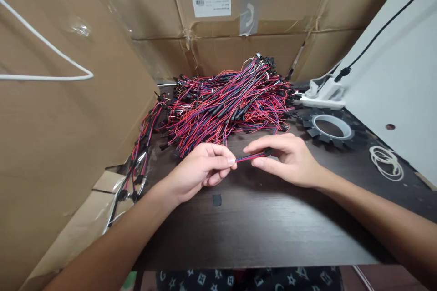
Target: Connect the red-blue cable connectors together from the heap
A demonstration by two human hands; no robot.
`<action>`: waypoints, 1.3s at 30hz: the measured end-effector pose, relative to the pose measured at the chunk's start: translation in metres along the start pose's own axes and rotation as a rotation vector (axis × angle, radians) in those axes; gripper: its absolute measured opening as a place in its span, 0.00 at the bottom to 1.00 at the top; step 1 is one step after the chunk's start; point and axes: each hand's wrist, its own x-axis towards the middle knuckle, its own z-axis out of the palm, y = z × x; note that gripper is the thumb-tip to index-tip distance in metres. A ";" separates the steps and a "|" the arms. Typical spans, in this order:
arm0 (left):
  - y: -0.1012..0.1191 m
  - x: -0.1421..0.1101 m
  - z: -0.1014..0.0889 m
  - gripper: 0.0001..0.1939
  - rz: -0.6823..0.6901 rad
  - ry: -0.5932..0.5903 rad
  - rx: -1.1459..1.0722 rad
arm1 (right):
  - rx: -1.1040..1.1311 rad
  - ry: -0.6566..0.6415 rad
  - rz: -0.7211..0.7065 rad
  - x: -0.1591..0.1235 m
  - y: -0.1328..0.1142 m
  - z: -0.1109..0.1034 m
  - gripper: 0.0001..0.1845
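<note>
Between the thumb and fingers of my left hand point(210, 166) a thin red and blue wire lead point(247, 157) is pinched, sticking out to the right. My right hand point(290, 159) is around the lead's far end, thumb and index finger apart above and below it. A black connector point(268, 151) at that end sits in the gap of the right hand, partly hidden; no firm grip on it shows. Behind both hands lies a large heap of red, blue and black wire leads point(218, 104). A small black tape piece point(217, 200) sticks to the dark table point(266, 223) below my hands.
At right, a tape roll point(332, 128) has black tape pieces around its rim. Behind it is a white power strip point(322, 100) with plugs; a coiled white cord point(386, 163) lies nearer. More leads point(139, 154) hang at left. Cardboard point(150, 4) and a white panel point(396, 68) enclose the table.
</note>
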 end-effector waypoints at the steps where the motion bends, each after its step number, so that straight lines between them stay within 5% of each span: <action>1: 0.000 0.000 0.000 0.09 0.011 0.010 0.036 | 0.072 -0.020 0.091 0.001 -0.001 -0.001 0.06; 7: -0.001 0.002 0.003 0.08 0.066 0.077 0.247 | 0.396 -0.157 0.569 0.005 -0.001 0.001 0.12; 14: -0.001 0.002 0.005 0.11 0.055 0.046 0.320 | 0.524 -0.142 0.731 0.006 -0.001 -0.001 0.16; 26: 0.001 0.000 -0.003 0.09 0.003 -0.022 0.310 | 0.485 -0.148 0.718 0.004 0.006 -0.006 0.12; 39: 0.000 -0.003 0.010 0.09 0.053 -0.004 0.684 | 0.281 -0.596 0.602 0.006 0.003 -0.011 0.09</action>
